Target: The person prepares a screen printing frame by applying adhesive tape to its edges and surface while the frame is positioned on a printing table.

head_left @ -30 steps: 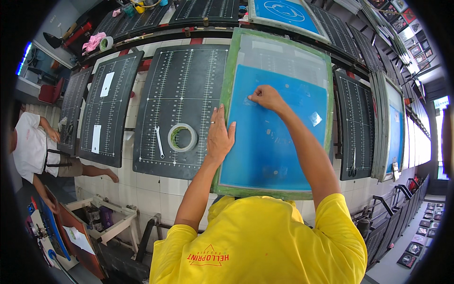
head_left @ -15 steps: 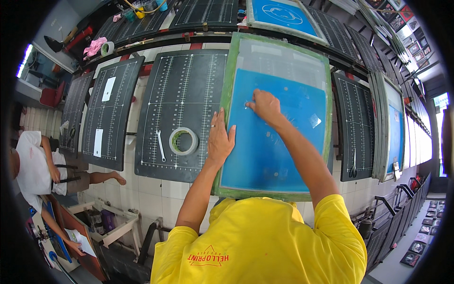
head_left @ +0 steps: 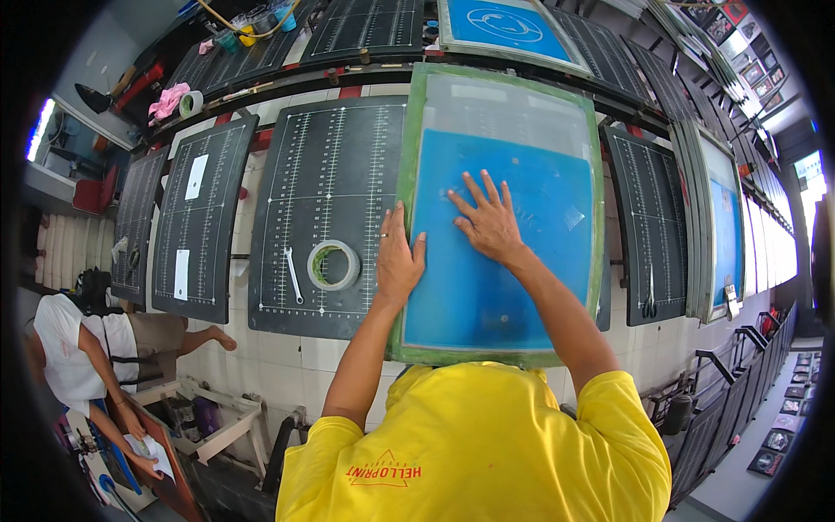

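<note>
A framed printing screen [head_left: 487, 287] with a blue coated mesh lies in front of me, its frame edged in green. My right hand [head_left: 490, 217] rests spread on the blue area, fingers pointing away from me. My left hand [head_left: 400, 259] lies along the screen's left frame, fingers straight and thumb held apart. Neither hand holds anything. Small pale squares show in the blue coat, one to the right of my right hand. Beside my left hand, a roll of tape [head_left: 333, 265] and a wrench [head_left: 293, 275] lie on a dark platen [head_left: 296, 165] with white ruled lines.
More platens [head_left: 204, 235] stand to the left, one carrying white slips. Scissors [head_left: 650, 294] lie on the right platen [head_left: 644, 200], next to stacked screens [head_left: 700, 209]. Another blue screen [head_left: 509, 30] sits at the far side. At lower left, a person [head_left: 83, 348] handles a paper.
My right hand has gone from curled fingers at a spot on the blue mesh to spread fingers resting on it. My left hand stays on the frame. The view has shifted slightly.
</note>
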A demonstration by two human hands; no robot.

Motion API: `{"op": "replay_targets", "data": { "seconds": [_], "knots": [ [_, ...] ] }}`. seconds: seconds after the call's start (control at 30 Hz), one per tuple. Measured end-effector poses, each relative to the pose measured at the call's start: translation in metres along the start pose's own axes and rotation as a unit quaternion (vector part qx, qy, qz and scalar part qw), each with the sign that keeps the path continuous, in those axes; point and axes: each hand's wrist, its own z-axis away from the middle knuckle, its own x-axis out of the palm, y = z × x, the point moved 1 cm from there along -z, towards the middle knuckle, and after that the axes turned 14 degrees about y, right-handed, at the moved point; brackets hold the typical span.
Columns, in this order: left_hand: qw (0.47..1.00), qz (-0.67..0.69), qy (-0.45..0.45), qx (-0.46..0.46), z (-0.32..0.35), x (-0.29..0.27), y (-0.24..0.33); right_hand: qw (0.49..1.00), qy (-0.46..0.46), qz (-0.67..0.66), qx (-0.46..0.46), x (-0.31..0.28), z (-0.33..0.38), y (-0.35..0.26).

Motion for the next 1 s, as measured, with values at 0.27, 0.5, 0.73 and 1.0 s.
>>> {"op": "replay_targets", "data": {
  "seconds": [0.27,0.5,0.73,1.0],
  "knots": [
    [1.0,0.005,0.001,0.0,-0.001,-0.002,0.001,0.997,0.036,0.007,0.063,0.003,0.002,-0.007],
    [1.0,0.022,0.003,0.004,0.0,0.0,0.001,0.997,0.038,0.017,0.064,0.025,-0.013,-0.043],
    [0.999,0.047,0.009,-0.002,0.0,-0.001,0.002,0.996,0.037,0.018,0.074,0.02,-0.008,-0.039],
    [0.983,0.157,0.084,-0.038,0.0,-0.018,-0.007,0.994,0.053,-0.094,0.01,-0.005,0.006,-0.054]
  ]
}}
